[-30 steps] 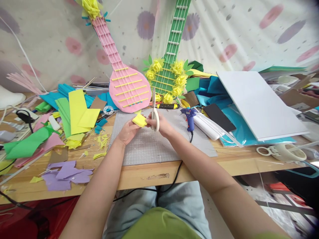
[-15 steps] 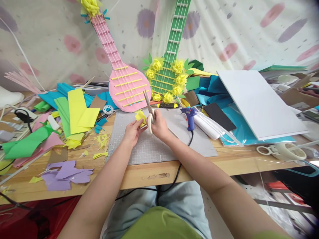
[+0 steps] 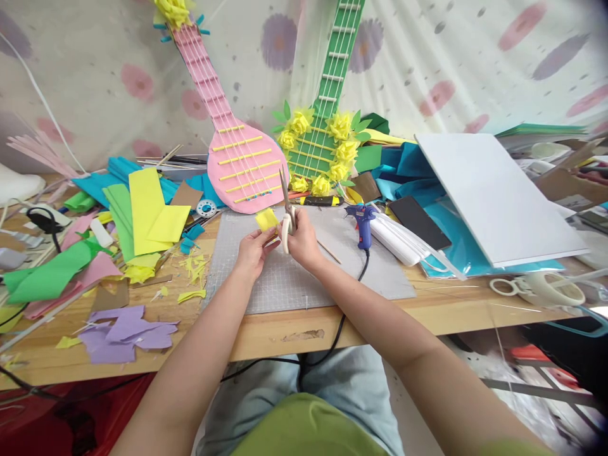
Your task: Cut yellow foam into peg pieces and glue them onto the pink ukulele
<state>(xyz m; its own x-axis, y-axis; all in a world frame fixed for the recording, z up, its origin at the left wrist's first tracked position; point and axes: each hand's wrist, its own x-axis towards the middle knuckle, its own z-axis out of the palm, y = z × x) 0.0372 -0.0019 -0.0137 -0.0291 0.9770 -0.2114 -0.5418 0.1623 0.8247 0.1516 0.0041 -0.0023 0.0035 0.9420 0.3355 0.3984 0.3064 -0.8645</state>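
Pinched in my left hand is a small piece of yellow crepe paper, held up above the grey cutting mat. My right hand is closed around a pair of scissors with cream handles, the blades pointing up and away from me. The scissors are close beside the paper's right side. On the mat, right of my right hand, lies a thin stick. Behind my hands stand a pink paper instrument and a green one trimmed with yellow paper flowers.
A blue glue gun rests on the mat's right part, its black cable running off the front edge. Paper scraps, including yellow sheets and purple pieces, cover the left side. A white board lies at right.
The yellow paper has turned so a flatter, squarer face shows, slightly further left. The scissors have swung a little to the right, away from it.
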